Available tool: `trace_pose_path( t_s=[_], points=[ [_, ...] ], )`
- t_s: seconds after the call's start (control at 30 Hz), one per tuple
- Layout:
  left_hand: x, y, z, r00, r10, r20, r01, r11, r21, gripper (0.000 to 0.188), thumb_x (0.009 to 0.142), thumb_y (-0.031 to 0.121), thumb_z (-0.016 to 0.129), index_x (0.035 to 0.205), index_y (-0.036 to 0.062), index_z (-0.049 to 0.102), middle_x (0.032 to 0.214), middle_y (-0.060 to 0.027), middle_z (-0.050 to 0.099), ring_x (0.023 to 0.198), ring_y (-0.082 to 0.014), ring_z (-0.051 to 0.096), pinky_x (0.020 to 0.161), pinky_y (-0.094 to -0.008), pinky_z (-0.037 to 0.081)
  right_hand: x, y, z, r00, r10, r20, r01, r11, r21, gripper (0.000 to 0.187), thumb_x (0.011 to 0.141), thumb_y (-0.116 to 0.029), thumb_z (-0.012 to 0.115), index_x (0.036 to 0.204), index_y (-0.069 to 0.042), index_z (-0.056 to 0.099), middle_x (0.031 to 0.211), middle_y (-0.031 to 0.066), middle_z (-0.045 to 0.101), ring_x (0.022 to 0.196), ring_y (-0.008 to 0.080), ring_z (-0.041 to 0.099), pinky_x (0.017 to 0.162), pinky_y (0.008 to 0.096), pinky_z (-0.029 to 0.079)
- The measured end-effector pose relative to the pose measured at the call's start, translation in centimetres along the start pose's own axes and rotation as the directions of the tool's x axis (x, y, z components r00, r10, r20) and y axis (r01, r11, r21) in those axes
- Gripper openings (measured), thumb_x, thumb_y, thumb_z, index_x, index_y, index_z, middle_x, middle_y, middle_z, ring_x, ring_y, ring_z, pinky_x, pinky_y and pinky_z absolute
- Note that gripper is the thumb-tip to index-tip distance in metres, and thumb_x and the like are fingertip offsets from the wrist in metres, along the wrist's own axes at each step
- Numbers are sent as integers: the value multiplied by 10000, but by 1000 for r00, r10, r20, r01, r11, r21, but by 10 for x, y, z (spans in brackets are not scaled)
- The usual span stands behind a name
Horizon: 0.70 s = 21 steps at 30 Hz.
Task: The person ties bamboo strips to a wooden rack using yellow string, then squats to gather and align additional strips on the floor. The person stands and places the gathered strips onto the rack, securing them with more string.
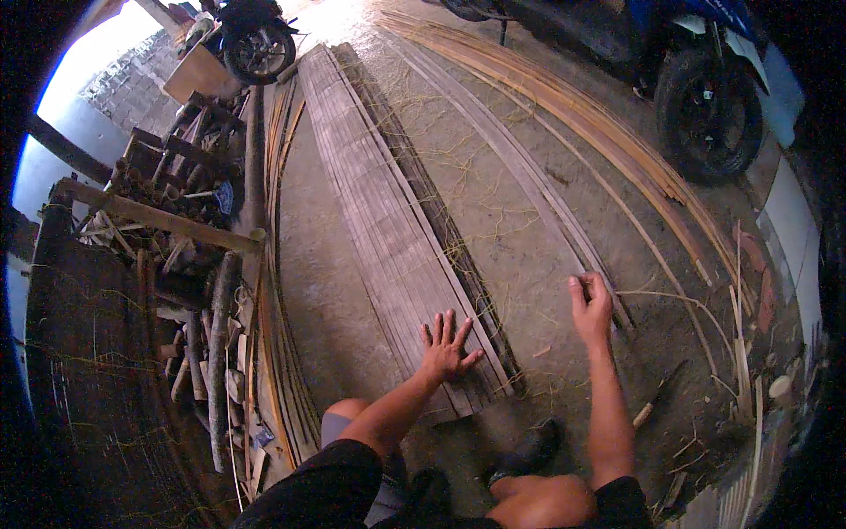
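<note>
My left hand lies flat with its fingers spread on the near end of a long mat of grey-brown slats. The slats sit side by side and run away from me across the floor. My right hand is raised to the right of the mat, its thumb and fingertips pinched together. What is between them is too small to make out. Just behind that hand are the near ends of loose grey slats. A thin pale strip starts beside the hand and bends away to the right; whether the hand holds it I cannot tell.
Yellowish strings trail over the concrete floor and a darker slat row. Long tan strips curve along the right, near a parked motorbike's wheel. Stacked wood pieces and a pole fill the left. Another motorbike stands far back.
</note>
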State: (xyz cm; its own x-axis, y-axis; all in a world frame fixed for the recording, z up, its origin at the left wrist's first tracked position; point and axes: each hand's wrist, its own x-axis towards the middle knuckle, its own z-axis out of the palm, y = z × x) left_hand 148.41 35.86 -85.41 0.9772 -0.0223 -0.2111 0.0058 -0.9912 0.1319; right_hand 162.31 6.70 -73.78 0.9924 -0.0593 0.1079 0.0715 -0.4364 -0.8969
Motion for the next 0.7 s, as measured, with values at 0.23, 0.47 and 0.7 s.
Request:
trace_pose_path(
  t_s=[0.23, 0.47, 0.7],
  points=[
    [1, -4, 4, 999, 37, -32, -37, 999, -18, 849, 856, 738, 402, 1530, 249, 238, 1594, -207, 65, 1461, -438, 35, 1097, -683, -1, -3, 34, -4, 1000, -13, -9, 10, 978, -206, 291, 902, -268, 681, 964, -4, 575, 785, 96, 617, 713, 158, 585, 653, 317, 467],
    [1, -2, 3, 1000, 27, -11, -28, 1000, -14, 838, 865, 730, 393, 1534, 255, 224, 1594, -209, 57, 1460, -438, 42, 1096, -685, -2, -9, 52, -16, 998, 0, -58, 5, 997, 79, 278, 901, -270, 677, 997, -23, 594, 810, 92, 640, 735, 167, 587, 684, 326, 486],
    [2, -2, 6, 998, 38, -42, -38, 999, 13, 842, 867, 732, 382, 1539, 260, 197, 1595, -206, 57, 1463, -434, 33, 1101, -675, -15, -21, 77, 10, 997, 73, -2, -70, 940, -334, 455, 916, -434, 602, 1088, -12, 591, 924, 231, 672, 848, 410, 652, 733, 441, 517]
  ],
)
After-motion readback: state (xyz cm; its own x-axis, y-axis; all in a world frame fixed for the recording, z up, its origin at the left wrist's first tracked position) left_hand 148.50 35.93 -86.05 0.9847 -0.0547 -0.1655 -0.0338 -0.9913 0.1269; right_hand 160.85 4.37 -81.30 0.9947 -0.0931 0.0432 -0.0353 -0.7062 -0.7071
